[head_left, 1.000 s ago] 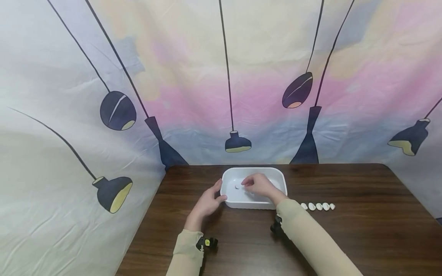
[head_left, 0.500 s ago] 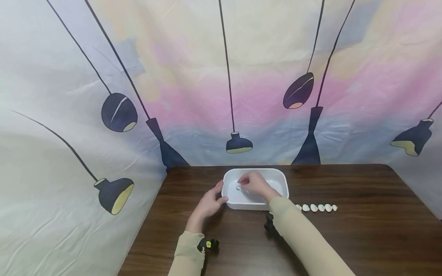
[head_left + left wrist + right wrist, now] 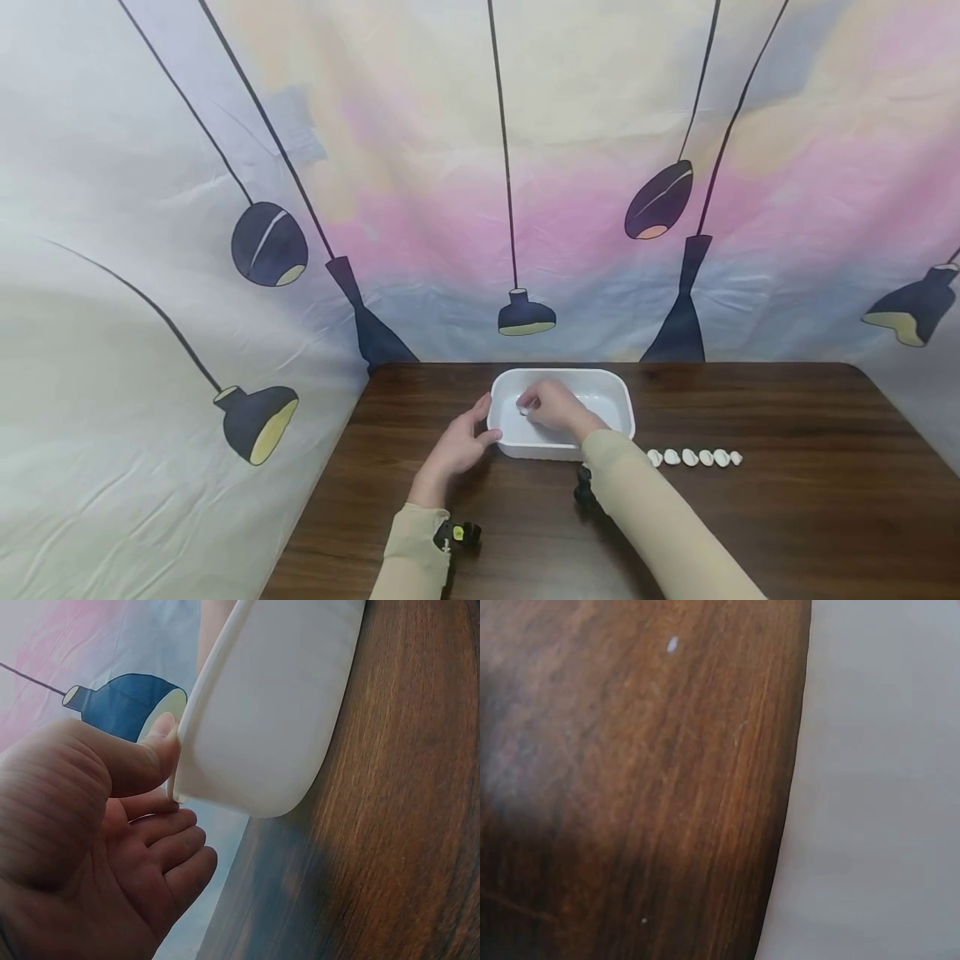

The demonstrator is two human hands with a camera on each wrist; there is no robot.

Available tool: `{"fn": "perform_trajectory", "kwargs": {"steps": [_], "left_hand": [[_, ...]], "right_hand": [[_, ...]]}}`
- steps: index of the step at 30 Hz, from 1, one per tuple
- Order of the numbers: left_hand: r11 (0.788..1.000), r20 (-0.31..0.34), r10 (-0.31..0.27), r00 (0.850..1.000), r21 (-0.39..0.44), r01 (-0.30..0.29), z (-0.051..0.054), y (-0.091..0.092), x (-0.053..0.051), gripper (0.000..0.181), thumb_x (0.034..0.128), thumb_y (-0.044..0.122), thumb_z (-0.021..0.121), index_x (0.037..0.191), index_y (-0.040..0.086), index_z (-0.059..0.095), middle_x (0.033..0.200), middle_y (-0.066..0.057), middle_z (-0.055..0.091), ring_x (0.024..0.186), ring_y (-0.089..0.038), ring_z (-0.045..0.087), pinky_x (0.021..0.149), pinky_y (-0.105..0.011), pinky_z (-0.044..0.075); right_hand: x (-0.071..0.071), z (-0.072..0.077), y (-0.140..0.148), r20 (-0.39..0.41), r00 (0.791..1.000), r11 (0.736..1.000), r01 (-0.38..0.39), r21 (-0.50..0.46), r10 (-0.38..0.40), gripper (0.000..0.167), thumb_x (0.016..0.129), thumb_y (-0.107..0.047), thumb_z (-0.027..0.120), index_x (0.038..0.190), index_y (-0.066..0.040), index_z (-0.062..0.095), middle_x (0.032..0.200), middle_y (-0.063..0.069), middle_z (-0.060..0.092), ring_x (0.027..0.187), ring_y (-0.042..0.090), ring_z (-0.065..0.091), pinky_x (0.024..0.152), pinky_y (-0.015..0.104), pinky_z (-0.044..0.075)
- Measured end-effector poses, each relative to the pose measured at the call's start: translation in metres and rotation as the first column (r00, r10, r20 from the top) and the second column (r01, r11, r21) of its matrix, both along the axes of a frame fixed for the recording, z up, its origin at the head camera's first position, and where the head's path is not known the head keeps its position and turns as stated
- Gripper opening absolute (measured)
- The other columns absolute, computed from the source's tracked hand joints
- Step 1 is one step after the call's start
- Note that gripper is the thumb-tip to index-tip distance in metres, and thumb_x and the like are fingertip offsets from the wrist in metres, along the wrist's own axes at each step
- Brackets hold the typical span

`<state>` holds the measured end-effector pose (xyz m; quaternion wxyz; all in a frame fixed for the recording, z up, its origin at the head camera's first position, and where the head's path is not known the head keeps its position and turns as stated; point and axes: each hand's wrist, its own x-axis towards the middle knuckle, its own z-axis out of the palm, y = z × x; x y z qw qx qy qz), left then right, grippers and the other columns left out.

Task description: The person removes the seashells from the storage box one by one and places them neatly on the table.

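A white rectangular tray (image 3: 558, 452) stands near the table's back edge. At its left end my left hand (image 3: 459, 446) holds the rim; in the left wrist view the thumb of this hand (image 3: 97, 817) lies on the rim of the tray (image 3: 262, 712), fingers on the other side. My right hand (image 3: 553, 406) reaches into the tray and pinches a small white shell-like piece (image 3: 523, 410) at the tray's left part. The right wrist view shows no hand, only wood and the white tray wall (image 3: 870, 787).
Several small white shell-like pieces (image 3: 690, 457) lie in a row on the brown table (image 3: 810, 500), right of the tray and beside my right sleeve (image 3: 660, 508). Behind the table hangs a cloth (image 3: 420, 317) printed with lamps.
My right hand has moved left inside the tray and taken hold of the small piece there. The left hand stays at the rim. The head view has shifted slightly.
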<state>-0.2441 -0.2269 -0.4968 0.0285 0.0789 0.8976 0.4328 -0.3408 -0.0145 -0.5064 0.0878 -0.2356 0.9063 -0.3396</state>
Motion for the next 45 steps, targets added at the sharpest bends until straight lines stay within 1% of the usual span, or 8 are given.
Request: {"fn": "perform_trajectory", "kwargs": {"steps": [5, 9, 12, 19, 23, 29, 36, 45], "left_hand": [[1.000, -0.001, -0.003, 1.000, 0.009, 0.003, -0.004, 0.001, -0.001, 0.066, 0.1064, 0.015, 0.067, 0.164, 0.001, 0.038, 0.172, -0.013, 0.034, 0.158, -0.034, 0.032, 0.128, -0.055, 0.027], [1.000, -0.001, -0.001, 1.000, 0.020, 0.001, -0.005, 0.001, -0.002, 0.067, 0.1061, 0.014, 0.066, 0.164, 0.000, 0.037, 0.172, -0.014, 0.033, 0.159, -0.033, 0.032, 0.128, -0.054, 0.027], [1.000, 0.003, 0.003, 1.000, 0.028, -0.003, -0.004, 0.001, -0.002, 0.067, 0.1060, 0.014, 0.067, 0.164, 0.001, 0.037, 0.172, -0.014, 0.033, 0.159, -0.033, 0.031, 0.128, -0.054, 0.027], [1.000, 0.000, 0.003, 1.000, 0.022, -0.003, -0.003, 0.000, -0.002, 0.067, 0.1065, 0.015, 0.066, 0.165, 0.001, 0.036, 0.173, -0.013, 0.032, 0.159, -0.034, 0.031, 0.128, -0.055, 0.027], [1.000, -0.008, 0.001, 1.000, 0.016, -0.001, -0.003, -0.001, -0.002, 0.067, 0.1066, 0.015, 0.066, 0.165, 0.002, 0.036, 0.172, -0.013, 0.032, 0.159, -0.034, 0.031, 0.128, -0.055, 0.027], [1.000, -0.006, -0.007, 1.000, 0.007, 0.007, -0.002, 0.001, -0.001, 0.067, 0.1064, 0.015, 0.066, 0.165, 0.001, 0.037, 0.172, -0.014, 0.033, 0.158, -0.034, 0.032, 0.128, -0.054, 0.027], [1.000, 0.004, 0.000, 1.000, 0.010, 0.000, -0.001, 0.001, -0.001, 0.067, 0.1066, 0.016, 0.066, 0.165, 0.002, 0.037, 0.172, -0.013, 0.033, 0.159, -0.034, 0.031, 0.128, -0.055, 0.027], [1.000, -0.002, -0.007, 1.000, 0.016, 0.007, -0.002, 0.001, -0.002, 0.067, 0.1061, 0.015, 0.067, 0.165, 0.001, 0.037, 0.172, -0.014, 0.033, 0.158, -0.035, 0.032, 0.128, -0.055, 0.027]], "right_hand": [[0.001, 0.000, 0.002, -0.028, 0.999, 0.999, -0.039, 0.035, 0.040, 0.026, 0.091, 0.000, 0.079, 0.115, -0.009, 0.083, 0.109, 0.003, 0.079, 0.104, 0.021, 0.070, 0.100, 0.042, 0.058], [0.002, 0.000, 0.003, -0.060, 0.996, 0.996, -0.063, 0.065, 0.067, 0.022, 0.091, -0.004, 0.081, 0.112, -0.009, 0.084, 0.102, 0.001, 0.079, 0.099, 0.018, 0.070, 0.098, 0.041, 0.058], [0.002, 0.001, 0.003, -0.055, 0.997, 0.995, -0.051, 0.083, 0.056, 0.018, 0.091, -0.006, 0.082, 0.109, -0.010, 0.084, 0.099, -0.001, 0.079, 0.096, 0.017, 0.069, 0.098, 0.040, 0.058], [0.005, 0.008, 0.003, -0.041, 0.999, 0.991, -0.018, 0.134, 0.023, 0.016, 0.091, -0.009, 0.083, 0.107, -0.011, 0.085, 0.100, 0.000, 0.080, 0.100, 0.018, 0.070, 0.100, 0.041, 0.058], [0.008, 0.011, 0.004, -0.041, 0.999, 0.991, -0.018, 0.131, 0.024, 0.017, 0.090, -0.009, 0.083, 0.107, -0.010, 0.085, 0.100, 0.000, 0.079, 0.097, 0.018, 0.069, 0.100, 0.041, 0.058], [0.010, 0.008, 0.004, -0.084, 0.994, 0.992, -0.055, 0.110, 0.064, 0.026, 0.089, -0.004, 0.082, 0.115, -0.008, 0.083, 0.101, 0.000, 0.079, 0.098, 0.018, 0.069, 0.099, 0.040, 0.057], [0.010, 0.005, 0.002, -0.057, 0.995, 0.993, -0.078, 0.090, 0.084, 0.018, 0.093, -0.007, 0.082, 0.110, -0.011, 0.084, 0.098, -0.002, 0.079, 0.095, 0.015, 0.070, 0.098, 0.040, 0.058], [0.011, 0.005, -0.001, -0.054, 0.993, 0.992, -0.096, 0.088, 0.101, 0.019, 0.094, -0.012, 0.083, 0.112, -0.010, 0.083, 0.095, -0.003, 0.078, 0.090, 0.012, 0.067, 0.096, 0.039, 0.059]]}}
